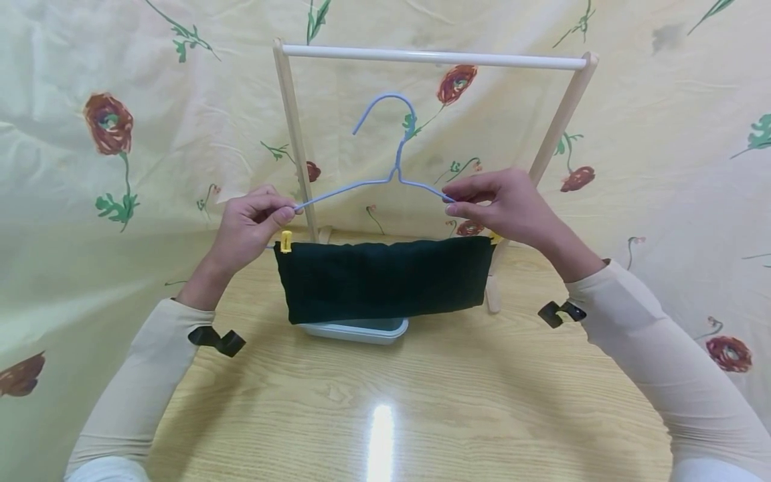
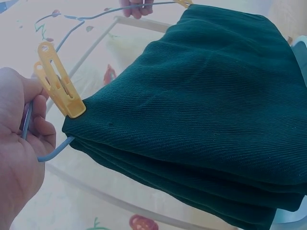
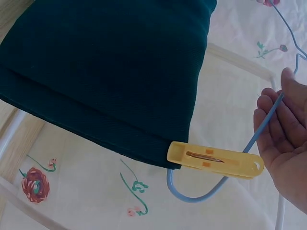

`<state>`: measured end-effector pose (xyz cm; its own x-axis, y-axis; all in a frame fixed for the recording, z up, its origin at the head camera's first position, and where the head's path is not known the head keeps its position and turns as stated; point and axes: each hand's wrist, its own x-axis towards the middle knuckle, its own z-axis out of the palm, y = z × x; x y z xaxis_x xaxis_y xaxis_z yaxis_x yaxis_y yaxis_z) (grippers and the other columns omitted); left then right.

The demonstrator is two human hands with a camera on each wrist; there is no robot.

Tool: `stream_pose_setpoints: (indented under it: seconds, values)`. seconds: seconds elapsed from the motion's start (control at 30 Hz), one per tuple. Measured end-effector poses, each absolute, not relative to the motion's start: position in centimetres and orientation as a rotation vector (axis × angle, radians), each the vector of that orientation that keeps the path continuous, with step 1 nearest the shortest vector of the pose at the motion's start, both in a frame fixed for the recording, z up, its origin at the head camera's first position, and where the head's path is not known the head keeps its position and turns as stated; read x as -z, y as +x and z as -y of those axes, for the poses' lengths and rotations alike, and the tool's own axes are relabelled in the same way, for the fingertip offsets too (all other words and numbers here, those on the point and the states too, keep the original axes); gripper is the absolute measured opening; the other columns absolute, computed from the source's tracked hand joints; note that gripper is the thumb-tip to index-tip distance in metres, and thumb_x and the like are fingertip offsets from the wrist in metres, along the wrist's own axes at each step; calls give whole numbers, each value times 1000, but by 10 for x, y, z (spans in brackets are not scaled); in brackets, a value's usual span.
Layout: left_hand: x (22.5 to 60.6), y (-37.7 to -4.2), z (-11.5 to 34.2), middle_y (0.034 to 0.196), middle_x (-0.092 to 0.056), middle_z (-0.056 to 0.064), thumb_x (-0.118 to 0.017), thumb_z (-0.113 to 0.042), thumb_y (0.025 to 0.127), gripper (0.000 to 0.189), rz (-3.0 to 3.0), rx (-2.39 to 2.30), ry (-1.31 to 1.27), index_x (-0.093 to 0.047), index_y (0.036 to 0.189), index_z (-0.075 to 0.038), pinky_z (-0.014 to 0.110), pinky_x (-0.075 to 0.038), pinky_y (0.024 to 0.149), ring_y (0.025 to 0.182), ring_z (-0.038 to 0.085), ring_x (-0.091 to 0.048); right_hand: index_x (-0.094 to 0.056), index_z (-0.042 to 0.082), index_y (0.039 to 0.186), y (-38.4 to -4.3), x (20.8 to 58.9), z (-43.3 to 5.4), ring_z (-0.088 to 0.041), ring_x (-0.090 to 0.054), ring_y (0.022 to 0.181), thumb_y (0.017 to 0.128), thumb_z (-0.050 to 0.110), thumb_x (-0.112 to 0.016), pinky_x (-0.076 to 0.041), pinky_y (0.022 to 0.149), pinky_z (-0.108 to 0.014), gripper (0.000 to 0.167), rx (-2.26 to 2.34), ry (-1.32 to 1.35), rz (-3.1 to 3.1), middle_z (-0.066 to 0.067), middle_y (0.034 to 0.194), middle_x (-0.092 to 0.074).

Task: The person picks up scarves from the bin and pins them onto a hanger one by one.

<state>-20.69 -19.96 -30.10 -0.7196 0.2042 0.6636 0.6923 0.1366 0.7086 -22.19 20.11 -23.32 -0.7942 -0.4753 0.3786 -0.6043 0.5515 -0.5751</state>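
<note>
A blue wire hanger point(image 1: 399, 167) is held up between both hands, its hook upward. My left hand point(image 1: 249, 224) pinches its left shoulder, and my right hand point(image 1: 502, 201) pinches the right shoulder. Over the lower bar hangs a folded dark green cloth point(image 1: 385, 278). One yellow clothespin point(image 2: 61, 81) clips the cloth's left corner beside the left hand. Another yellow clothespin point(image 3: 215, 159) grips the right corner, close to the right hand. In the right wrist view, the fingers point(image 3: 271, 112) curl along the wire.
Behind the hanger stands a small rack with a white top rail point(image 1: 434, 56) and wooden posts point(image 1: 563, 124). Partly under the cloth, a light blue tray point(image 1: 361, 333) sits on the wooden table point(image 1: 385, 381). A flowered curtain point(image 1: 199, 134) covers the back and sides.
</note>
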Motion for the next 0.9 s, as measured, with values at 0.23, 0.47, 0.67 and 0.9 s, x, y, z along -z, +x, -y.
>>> stream_pose_setpoints:
  seconds: [0.23,0.47,0.67,0.9]
  values:
    - [300,-207,199,76,-58,-1,-61,18,92,10,2014,1608,-853,-71,96,17,19,-37,55,65,13,-44,-80,4,108,-224,238,-203,-7,-71,75,91,9,-78,-55,64,-17,18,-935,914,2610,-10,94,-78]
    - [300,-209,197,79,-60,-2,-63,13,93,9,2085,1555,-838,-72,96,14,20,-39,55,65,14,-46,-79,1,108,-222,239,-204,-1,-72,76,93,6,-74,-56,70,-16,17,-1045,835,2607,-16,96,-77]
    - [299,-211,192,78,-60,-3,-66,7,95,9,2120,1472,-821,-75,94,9,22,-34,54,65,14,-45,-79,1,108,-219,239,-204,-2,-72,79,94,9,-73,-55,74,-13,17,-1129,720,2608,-17,98,-76]
    - [294,-211,188,79,-62,-3,-67,2,96,10,2161,1408,-817,-77,96,4,23,-34,53,70,15,-49,-77,-1,110,-215,239,-204,1,-71,80,96,8,-71,-54,77,-13,18,-1168,666,2565,-18,101,-76]
